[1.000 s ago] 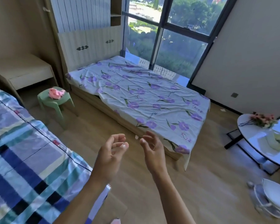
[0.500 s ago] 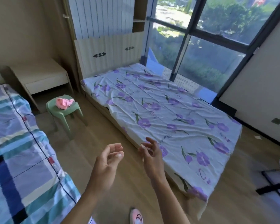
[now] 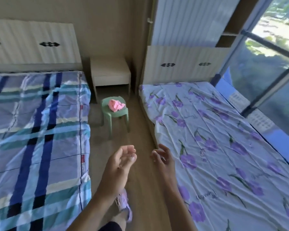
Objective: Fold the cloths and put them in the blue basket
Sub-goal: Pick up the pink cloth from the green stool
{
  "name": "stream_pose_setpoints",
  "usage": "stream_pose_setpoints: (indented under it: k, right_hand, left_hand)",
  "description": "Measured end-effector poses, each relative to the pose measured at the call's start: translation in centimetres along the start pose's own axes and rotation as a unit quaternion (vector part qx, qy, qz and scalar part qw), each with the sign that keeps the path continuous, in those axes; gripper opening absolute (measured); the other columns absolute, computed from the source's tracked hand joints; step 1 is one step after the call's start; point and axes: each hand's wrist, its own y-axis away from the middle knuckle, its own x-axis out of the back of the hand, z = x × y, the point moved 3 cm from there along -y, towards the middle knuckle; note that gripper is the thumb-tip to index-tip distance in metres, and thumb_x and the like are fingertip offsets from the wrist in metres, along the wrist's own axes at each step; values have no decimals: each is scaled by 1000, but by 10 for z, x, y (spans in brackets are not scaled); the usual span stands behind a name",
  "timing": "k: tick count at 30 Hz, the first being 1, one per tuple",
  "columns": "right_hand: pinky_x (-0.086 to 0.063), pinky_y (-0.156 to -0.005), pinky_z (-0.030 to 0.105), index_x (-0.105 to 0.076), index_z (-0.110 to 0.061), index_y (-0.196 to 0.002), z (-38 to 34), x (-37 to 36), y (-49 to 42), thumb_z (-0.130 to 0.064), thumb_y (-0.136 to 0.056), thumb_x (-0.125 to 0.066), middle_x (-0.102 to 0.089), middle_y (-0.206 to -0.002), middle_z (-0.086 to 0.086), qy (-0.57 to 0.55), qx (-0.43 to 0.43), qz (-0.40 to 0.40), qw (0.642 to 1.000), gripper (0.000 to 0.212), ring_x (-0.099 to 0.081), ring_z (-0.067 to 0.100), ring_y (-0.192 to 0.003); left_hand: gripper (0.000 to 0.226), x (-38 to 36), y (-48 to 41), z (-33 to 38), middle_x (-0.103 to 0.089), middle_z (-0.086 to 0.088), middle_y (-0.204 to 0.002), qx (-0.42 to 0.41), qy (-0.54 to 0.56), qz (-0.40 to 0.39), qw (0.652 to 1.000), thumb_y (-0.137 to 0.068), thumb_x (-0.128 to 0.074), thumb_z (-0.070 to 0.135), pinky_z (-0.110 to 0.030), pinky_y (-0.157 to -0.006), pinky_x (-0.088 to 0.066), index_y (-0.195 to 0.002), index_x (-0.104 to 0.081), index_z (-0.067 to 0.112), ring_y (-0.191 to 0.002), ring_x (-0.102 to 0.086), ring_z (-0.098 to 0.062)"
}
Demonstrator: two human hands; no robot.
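A crumpled pink cloth (image 3: 115, 105) lies on a small green stool (image 3: 122, 114) in the aisle between two beds, ahead of me. My left hand (image 3: 120, 162) hangs in the air over the wooden floor, palm turned inward, fingers loosely curled, holding nothing. My right hand (image 3: 163, 156) floats beside it near the edge of the flowered bed, fingers relaxed and empty. Both hands are well short of the stool. No blue basket is in view.
A bed with a blue plaid cover (image 3: 37, 130) fills the left, a bed with a purple-flowered sheet (image 3: 223, 147) the right. A pale nightstand (image 3: 110, 72) stands behind the stool. A large window (image 3: 265, 64) runs along the far right. My shoe (image 3: 123, 205) is on the floor.
The view has swung left, so the aisle and stool now lie straight ahead and the plaid bed shows fully. Both hands stay raised and empty, in much the same pose.
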Motion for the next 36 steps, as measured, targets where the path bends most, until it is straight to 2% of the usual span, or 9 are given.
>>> stream_pose_setpoints:
  k: [4,7,12,17,22,25,29,33,36]
  right_hand:
    - [-54,-81,26,-57,-37,-120,-15,-56,-93,-44,-82,-63,-71,-102,1,11,22,-57,998,39,-69,16,-98]
    - [-54,-73,21,-56,-31,-126,-36,-96,-162,-40,-84,-63,-71,-103,3,31,36,-100,994,43,-70,16,-96]
    - [-54,-78,25,-57,-23,-129,-62,-155,-262,-37,-85,-63,-72,-103,5,53,37,-130,989,47,-71,19,-95]
    - [-58,-86,40,-59,-26,-118,-66,-214,-348,-16,-96,-65,-71,-101,5,70,22,-155,985,25,-72,26,-96]
    - [-58,-79,35,-60,-16,-127,-47,-281,-430,-26,-91,-66,-73,-108,8,102,-28,-194,975,38,-73,20,-91]
    - [-60,-87,44,-60,-21,-126,-29,-320,-482,-37,-86,-64,-73,-107,1,139,-57,-221,964,44,-73,21,-95]
    - [-55,-86,45,-58,-13,-128,1,-367,-554,-20,-94,-62,-67,-95,-4,184,-80,-261,944,35,-70,24,-92]
    - [-54,-93,45,-56,-13,-132,40,-403,-610,-24,-93,-62,-67,-115,8,267,-115,-316,903,41,-68,30,-102]
    - [-54,-92,43,-55,-16,-132,65,-424,-644,-28,-92,-64,-67,-121,11,312,-130,-345,876,42,-66,31,-105]
  left_hand:
    - [18,18,-93,-2,-71,-1,-105,0,25,47,999,-93,-62,25,-11,-81,-49,-109,-66,18,-97,-68,-7]
    - [23,32,-167,2,-72,1,-106,6,47,89,995,-90,-60,34,-11,-80,-50,-109,-66,22,-98,-68,-6]
    - [14,61,-270,9,-72,-1,-108,28,62,140,988,-98,-59,16,-14,-79,-50,-110,-66,19,-93,-68,-3]
    - [12,86,-349,4,-72,-1,-103,60,55,186,979,-98,-60,17,-23,-84,-50,-109,-65,14,-96,-67,-12]
    - [12,105,-425,-8,-69,-1,-101,80,56,227,969,-98,-59,13,-22,-82,-49,-109,-64,9,-89,-64,-6]
    - [19,114,-466,-16,-71,0,-107,99,62,246,962,-98,-59,15,-21,-84,-51,-116,-63,9,-94,-67,-7]
    - [19,123,-531,-32,-72,1,-110,134,61,262,954,-97,-61,19,-24,-88,-51,-116,-63,14,-100,-68,-9]
    - [32,134,-591,-49,-72,5,-109,189,39,273,942,-87,-61,37,-30,-89,-53,-114,-64,20,-103,-68,-13]
    - [26,145,-630,-59,-71,3,-109,221,37,286,932,-91,-63,32,-32,-89,-53,-114,-65,19,-105,-68,-16]
